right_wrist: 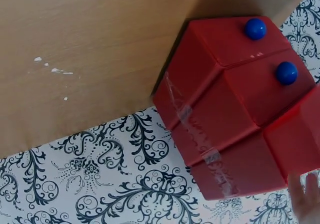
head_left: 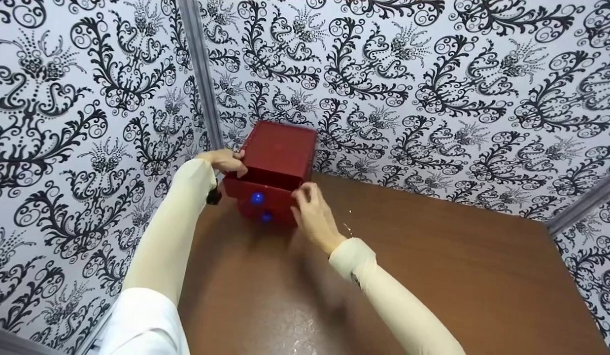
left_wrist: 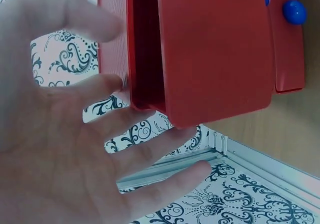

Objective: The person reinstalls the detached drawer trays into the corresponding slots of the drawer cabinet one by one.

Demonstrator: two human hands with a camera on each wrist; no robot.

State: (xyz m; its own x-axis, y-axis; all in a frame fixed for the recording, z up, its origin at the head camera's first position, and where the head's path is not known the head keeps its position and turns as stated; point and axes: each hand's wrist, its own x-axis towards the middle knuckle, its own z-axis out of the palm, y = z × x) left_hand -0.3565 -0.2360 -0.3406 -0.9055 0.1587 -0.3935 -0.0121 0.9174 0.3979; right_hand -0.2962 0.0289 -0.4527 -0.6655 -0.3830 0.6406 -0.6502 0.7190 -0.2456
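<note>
A small red drawer cabinet [head_left: 279, 146] stands in the corner, its top drawer [left_wrist: 215, 53] pulled out. Beneath that drawer's front, blue round knobs [right_wrist: 286, 73] mark the lower drawers. My left hand [head_left: 225, 160] is at the left side of the top drawer; in the left wrist view its fingers [left_wrist: 145, 151] are spread beside the open drawer, around nothing. At the drawer's right front corner is my right hand [head_left: 315, 214], fingers loosely bent, with nothing seen in its grasp. The inside of the drawer looks dark. Fingertips [right_wrist: 296, 189] also show by the drawer in the right wrist view.
The brown wooden table [head_left: 423, 256] extends right and toward me. Patterned walls [head_left: 413, 98] rise behind and to the left, joined by a grey corner strip [head_left: 201, 74]. Clear tape [right_wrist: 212, 156] runs along the cabinet's side. Small white marks [right_wrist: 59, 70] dot the table.
</note>
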